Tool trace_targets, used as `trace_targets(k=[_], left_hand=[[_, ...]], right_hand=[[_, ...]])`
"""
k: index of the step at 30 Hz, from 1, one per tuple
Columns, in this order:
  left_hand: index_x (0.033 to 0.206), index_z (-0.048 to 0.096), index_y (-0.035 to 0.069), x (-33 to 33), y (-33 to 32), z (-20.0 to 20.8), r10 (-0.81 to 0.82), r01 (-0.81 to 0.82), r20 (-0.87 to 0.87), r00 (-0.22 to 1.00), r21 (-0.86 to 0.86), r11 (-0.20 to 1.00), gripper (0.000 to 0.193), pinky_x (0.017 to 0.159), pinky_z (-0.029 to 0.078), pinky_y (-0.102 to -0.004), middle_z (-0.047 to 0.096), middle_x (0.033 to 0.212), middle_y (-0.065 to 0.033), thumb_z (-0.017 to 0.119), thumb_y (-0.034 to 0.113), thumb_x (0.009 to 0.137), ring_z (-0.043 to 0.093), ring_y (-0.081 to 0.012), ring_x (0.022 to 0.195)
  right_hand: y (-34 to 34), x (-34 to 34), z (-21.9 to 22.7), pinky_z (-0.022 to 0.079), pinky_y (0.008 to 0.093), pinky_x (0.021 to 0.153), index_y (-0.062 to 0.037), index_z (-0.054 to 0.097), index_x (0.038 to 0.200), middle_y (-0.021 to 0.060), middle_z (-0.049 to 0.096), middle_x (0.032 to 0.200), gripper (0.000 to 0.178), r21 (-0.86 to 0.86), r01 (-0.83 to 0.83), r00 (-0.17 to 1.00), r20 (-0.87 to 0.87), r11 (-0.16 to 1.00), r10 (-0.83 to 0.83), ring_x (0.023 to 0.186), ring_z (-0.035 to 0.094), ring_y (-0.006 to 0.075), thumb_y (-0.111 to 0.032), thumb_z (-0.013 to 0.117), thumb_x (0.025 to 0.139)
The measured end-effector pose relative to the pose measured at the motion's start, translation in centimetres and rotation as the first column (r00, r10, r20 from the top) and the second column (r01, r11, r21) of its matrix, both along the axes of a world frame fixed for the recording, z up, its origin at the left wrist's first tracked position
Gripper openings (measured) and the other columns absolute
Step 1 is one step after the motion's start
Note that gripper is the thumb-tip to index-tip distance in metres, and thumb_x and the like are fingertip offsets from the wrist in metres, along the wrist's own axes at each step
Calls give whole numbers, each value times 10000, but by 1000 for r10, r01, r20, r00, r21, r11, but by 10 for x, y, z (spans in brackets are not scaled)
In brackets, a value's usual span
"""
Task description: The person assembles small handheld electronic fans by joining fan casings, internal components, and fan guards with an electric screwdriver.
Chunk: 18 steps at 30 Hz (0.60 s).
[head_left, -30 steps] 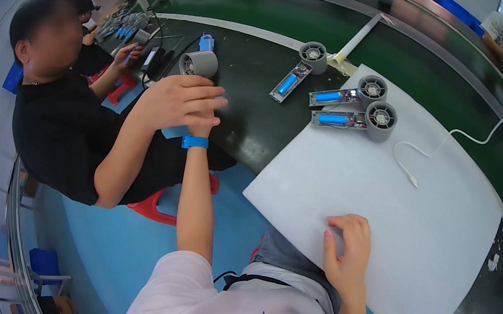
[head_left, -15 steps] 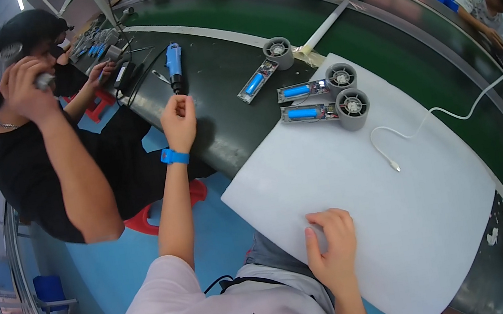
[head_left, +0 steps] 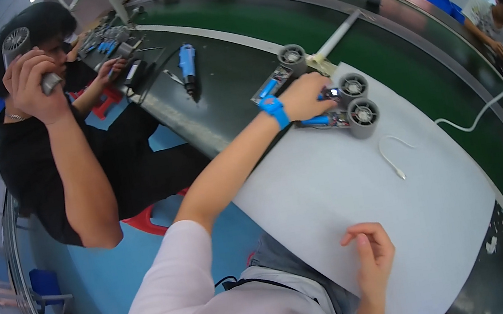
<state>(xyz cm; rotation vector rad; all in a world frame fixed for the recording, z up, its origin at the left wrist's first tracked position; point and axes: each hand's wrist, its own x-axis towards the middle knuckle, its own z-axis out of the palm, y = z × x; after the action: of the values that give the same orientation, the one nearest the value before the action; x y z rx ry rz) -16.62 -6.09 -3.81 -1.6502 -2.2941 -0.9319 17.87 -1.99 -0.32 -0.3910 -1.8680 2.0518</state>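
My left hand (head_left: 306, 97), with a blue band on its wrist, reaches over the opened handheld fans at the far edge of the white sheet (head_left: 336, 189). Its fingers close round the handle end of the middle fan (head_left: 353, 85), whose grey round head sticks out past them. Just nearer lies a second fan (head_left: 363, 115), its blue battery partly covered by the hand. A third fan (head_left: 292, 57) rests beyond, on the dark table. Over the near part of the sheet, my right hand (head_left: 374, 259) is loosely curled with fingers apart, holding nothing.
A blue electric screwdriver (head_left: 188, 68) lies on the dark table (head_left: 224, 86). A white cable (head_left: 393, 164) curves on the sheet. Beyond runs a green conveyor belt (head_left: 408, 63). At left, a co-worker (head_left: 58, 141) holds a grey fan (head_left: 16, 43) by the head.
My left hand has moved right, from beside the screwdriver to the middle fan, and closed on it. My right hand has shifted slightly right and nearer. The co-worker's fan has turned.
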Motion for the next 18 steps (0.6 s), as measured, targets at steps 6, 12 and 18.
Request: trace_targets(k=[6,12,18], left_hand=[[1017,563,36,55,18,44,209,-197,-18,978,269,943,353,669,508,-388,566,990,-114,719,216,756,617,-308,826],[1019,541,29,174,15,84,-238,62,329,914,466,883,346,667,501,-354,551,964,-110,713,154,746,603,-275,789],[1162,519,3,266,5,59,-415,139,466,782,518,844,419,783,501,-368,543,1115,-150,670,70,776,593,-311,922]], right_hand=[[21,15,5,432,273,727,20,560,919,102,601,789,169,107,160,987,-26,981,-158,726,557,156,-108,451,931],[23,-10,24,390,333,906,37,502,1189,161,551,1115,453,169,402,869,-380,900,-316,1070,524,232,-347,372,988],[26,-4,23,331,383,1013,37,409,1283,161,486,1240,661,-420,584,713,-141,694,-686,1199,434,240,-537,322,966]])
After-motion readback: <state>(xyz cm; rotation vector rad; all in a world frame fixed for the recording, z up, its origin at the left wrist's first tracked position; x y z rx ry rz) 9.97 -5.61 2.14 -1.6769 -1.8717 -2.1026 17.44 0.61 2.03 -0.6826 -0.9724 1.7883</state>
